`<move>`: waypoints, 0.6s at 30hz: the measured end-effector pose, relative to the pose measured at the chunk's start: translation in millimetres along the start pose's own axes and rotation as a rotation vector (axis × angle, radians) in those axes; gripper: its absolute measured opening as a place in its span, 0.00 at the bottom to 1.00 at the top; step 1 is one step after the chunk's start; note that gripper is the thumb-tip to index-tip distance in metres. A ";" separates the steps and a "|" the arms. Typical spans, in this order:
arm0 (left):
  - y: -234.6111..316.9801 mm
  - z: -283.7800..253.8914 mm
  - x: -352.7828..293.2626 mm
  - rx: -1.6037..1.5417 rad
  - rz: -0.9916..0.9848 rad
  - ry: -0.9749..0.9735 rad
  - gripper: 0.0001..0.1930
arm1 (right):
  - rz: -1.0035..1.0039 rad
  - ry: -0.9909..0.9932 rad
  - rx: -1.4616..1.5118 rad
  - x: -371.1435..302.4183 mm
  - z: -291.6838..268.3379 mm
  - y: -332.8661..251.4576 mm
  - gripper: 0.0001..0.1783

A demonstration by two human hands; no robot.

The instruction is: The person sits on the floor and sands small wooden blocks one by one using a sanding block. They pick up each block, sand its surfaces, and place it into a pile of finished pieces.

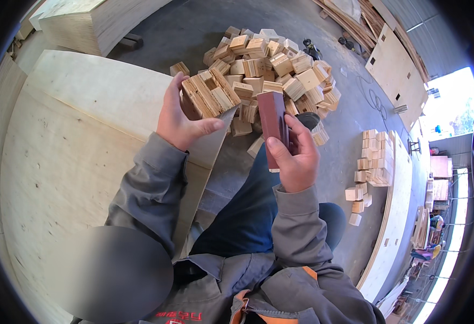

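Observation:
My left hand [182,116] is closed around a laminated plywood block [211,92]. The block's layered edge, with a notch in it, faces up, and my thumb lies along its near side. In my right hand [297,154] is a long reddish-brown sanding block [272,121], gripped near its lower end between thumb and fingers. It stands almost upright in the view, a short gap to the right of the plywood block; the two do not touch. Both hands are above my legs, beside the edge of a large plywood sheet [75,146].
A big heap of loose wooden blocks [307,78] lies on the grey floor ahead. More blocks [376,156] are stacked at the right beside a long pale board [396,216]. A large plywood box [93,27] stands at the far left. A cable [374,100] lies coiled on the floor.

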State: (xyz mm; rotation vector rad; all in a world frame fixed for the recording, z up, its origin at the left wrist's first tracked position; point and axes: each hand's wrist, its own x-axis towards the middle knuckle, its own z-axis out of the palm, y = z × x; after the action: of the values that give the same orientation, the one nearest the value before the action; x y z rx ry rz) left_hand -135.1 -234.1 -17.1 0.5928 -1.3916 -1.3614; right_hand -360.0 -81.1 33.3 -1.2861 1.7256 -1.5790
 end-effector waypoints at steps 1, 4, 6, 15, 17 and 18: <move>-11.0 -4.1 1.7 -0.008 -0.028 -0.022 0.75 | -0.061 0.006 -0.047 1.0 3.2 -0.4 0.33; -9.0 0.6 -0.3 0.024 -0.017 -0.007 0.72 | -0.375 -0.009 -0.355 3.5 9.9 -16.8 0.31; -9.7 0.1 -0.3 0.162 -0.011 0.014 0.70 | -0.401 -0.034 -0.386 -1.7 17.7 -27.5 0.30; -7.8 3.0 1.7 0.250 -0.052 0.053 0.54 | -0.639 -0.102 -0.645 3.3 51.8 -27.1 0.31; -9.8 7.1 5.8 0.226 -0.039 0.060 0.50 | -0.669 -0.073 -0.676 21.5 61.2 -27.7 0.29; -12.9 3.9 8.8 0.264 -0.027 0.080 0.48 | -0.685 -0.058 -0.688 32.1 67.9 -29.0 0.29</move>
State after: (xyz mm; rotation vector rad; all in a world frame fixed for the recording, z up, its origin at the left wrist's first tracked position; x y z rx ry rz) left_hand -145.4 -243.3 -25.3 0.8335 -1.5138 -1.1691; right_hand -308.7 -140.0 53.0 -2.4335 1.9932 -1.2414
